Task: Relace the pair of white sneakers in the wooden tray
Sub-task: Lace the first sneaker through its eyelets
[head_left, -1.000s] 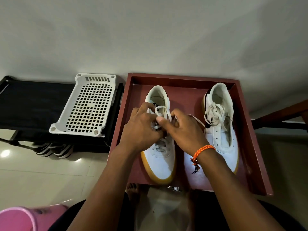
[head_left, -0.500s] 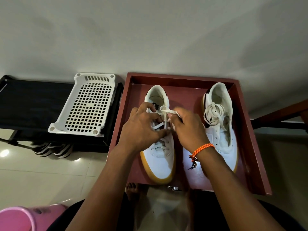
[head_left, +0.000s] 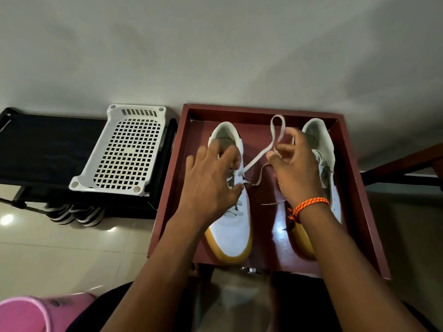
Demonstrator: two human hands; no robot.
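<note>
One view, from my head, looking down. Surface: pale glossy floor tiles (head_left: 55,255) meeting a plain grey wall (head_left: 215,44). One red-brown wooden tray (head_left: 354,188) sits against the wall. Sneakers in it: two, white with tan soles, toes toward me; left sneaker (head_left: 233,232) and right sneaker (head_left: 323,140) side by side, apart. One black low rack (head_left: 43,149) left of the tray, carrying one white perforated plastic tray (head_left: 127,152); striped shoes (head_left: 74,213) beneath. One pink tub (head_left: 24,315) at lower left. Hands: two. My left hand (head_left: 211,185) rests on the left sneaker's lacing, fingers spread and loosely bent. My right hand (head_left: 297,168), orange wristband (head_left: 309,206) on its wrist, pinches one white lace (head_left: 257,158), drawn taut from the left sneaker's eyelet, a loop standing above the fingers.
</note>
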